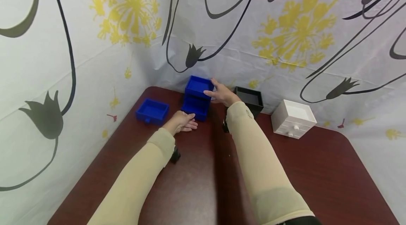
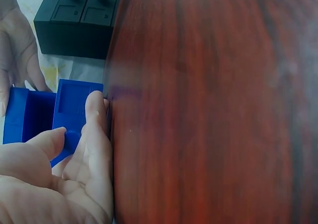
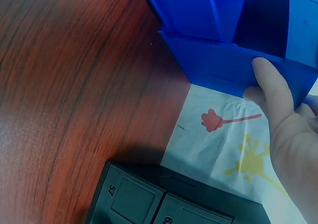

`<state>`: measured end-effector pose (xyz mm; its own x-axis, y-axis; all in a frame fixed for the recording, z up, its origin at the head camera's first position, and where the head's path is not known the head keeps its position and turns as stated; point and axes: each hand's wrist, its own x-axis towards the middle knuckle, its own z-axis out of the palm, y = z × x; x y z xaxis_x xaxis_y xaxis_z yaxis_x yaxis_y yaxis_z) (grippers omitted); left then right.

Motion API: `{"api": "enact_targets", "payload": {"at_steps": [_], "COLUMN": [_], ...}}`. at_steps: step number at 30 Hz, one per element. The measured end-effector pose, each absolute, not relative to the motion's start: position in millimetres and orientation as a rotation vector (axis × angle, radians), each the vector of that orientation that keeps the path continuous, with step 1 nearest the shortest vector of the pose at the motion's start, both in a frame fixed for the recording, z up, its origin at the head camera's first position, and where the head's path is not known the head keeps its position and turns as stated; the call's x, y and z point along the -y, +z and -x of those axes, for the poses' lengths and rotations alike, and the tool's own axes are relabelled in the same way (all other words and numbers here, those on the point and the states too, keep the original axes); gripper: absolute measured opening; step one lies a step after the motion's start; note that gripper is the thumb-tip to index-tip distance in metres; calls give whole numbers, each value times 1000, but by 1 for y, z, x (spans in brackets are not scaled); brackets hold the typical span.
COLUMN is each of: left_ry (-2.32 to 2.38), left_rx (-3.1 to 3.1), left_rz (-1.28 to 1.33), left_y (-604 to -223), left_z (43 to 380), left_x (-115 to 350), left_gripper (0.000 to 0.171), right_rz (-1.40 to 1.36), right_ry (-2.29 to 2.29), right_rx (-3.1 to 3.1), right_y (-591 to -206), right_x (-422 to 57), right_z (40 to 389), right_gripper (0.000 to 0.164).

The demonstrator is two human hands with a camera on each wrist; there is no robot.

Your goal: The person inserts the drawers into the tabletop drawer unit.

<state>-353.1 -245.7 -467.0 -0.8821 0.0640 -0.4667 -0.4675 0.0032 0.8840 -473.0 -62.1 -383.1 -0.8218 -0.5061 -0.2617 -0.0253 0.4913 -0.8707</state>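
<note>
A small blue drawer cabinet (image 1: 199, 83) stands at the back of the table, its upper slot empty. Its lower drawer (image 2: 72, 102) is pulled partly out. My left hand (image 1: 182, 121) is at the front of that drawer, thumb and fingers pinching its round knob (image 2: 73, 135). With my right hand (image 1: 223, 95) I hold the cabinet by its right side near the top; in the right wrist view the thumb lies against the side wall and the other fingers reach behind. A separate blue drawer (image 1: 152, 110) rests on the table to the left, knob toward me.
Just right of the blue cabinet is a black drawer cabinet (image 1: 250, 100), partly behind my right arm. Farther right stands a white drawer cabinet (image 1: 293, 118) with two knobs. A patterned cloth wall (image 1: 228, 59) borders the dark red table (image 1: 196, 182).
</note>
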Motion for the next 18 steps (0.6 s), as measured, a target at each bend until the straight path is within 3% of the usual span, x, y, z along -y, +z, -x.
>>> {"api": "enact_targets", "payload": {"at_steps": [18], "left_ry": [2194], "left_rx": [-1541], "left_rz": [571], "left_y": [-468], "left_z": [357], "left_x": [247], "left_gripper": [37], "right_rz": [391], "right_ry": [-1348], "right_rx": [-2219], "right_y": [-386], "right_x": [61], "right_z": [474], "right_gripper": [88]}}
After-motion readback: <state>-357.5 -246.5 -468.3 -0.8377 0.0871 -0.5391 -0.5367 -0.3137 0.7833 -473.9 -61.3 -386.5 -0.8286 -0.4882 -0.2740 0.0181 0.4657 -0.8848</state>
